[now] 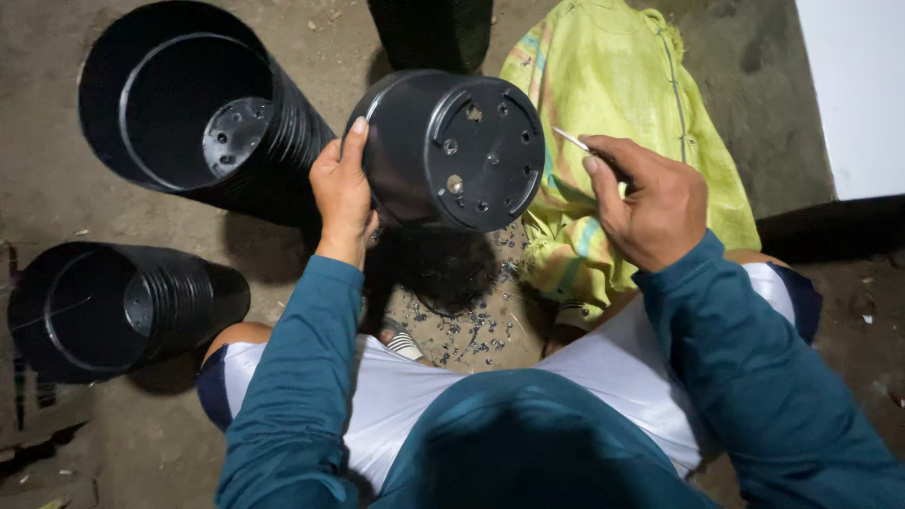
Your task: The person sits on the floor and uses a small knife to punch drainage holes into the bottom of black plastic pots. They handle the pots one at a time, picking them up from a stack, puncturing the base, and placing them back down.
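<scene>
My left hand (343,195) grips the rim of a black plastic pot (452,151), held on its side with its holed bottom facing me. My right hand (649,200) is closed around a thin metal tool (572,139) whose tip points toward the pot's bottom, a short gap away. Small black plastic scraps (471,330) lie scattered on the ground below the pot, between my knees.
A stack of nested black pots (198,113) lies on its side at upper left; another stack (113,306) lies at left. A yellow-green woven sack (613,113) sits to the right of the pot. A white panel (863,90) stands at top right. A further black pot stack (432,28) is at top centre.
</scene>
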